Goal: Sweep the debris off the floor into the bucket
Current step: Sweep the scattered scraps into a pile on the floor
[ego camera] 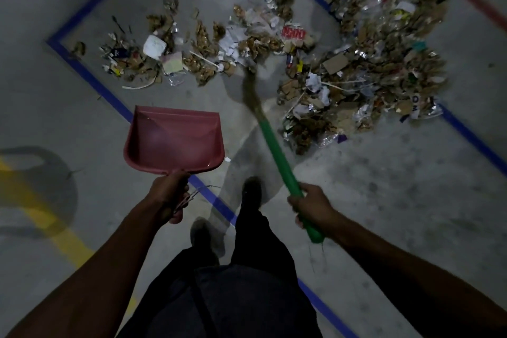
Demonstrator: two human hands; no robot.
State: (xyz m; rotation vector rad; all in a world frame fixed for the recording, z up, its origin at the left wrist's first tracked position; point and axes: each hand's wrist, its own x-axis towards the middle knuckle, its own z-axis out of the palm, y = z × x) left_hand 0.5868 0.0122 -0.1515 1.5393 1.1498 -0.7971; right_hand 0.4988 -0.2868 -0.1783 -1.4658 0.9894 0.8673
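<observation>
Sweeping has barely begun: the right hand (310, 206) grips the green-handled broom (274, 145), the left hand (170, 195) holds the empty red plastic dustpan (175, 140). Next, gather the scattered paper-and-cardboard debris (343, 68), spread across the grey concrete floor (384, 214), into it; no bucket shows.

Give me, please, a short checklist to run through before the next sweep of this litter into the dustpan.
1. Broom held firmly: ok. The right hand grips the green handle of the broom.
2. Dustpan held: ok. The left hand grips the handle of the red dustpan.
3. Dustpan ready to take litter: ok. It looks empty, mouth towards the litter.
4. Dustpan lip on the floor: cannot tell.
5. Bristles at the litter: ok, though blurred, at the pile's near edge.
6. Bucket within reach: cannot tell; none is in view.
</observation>
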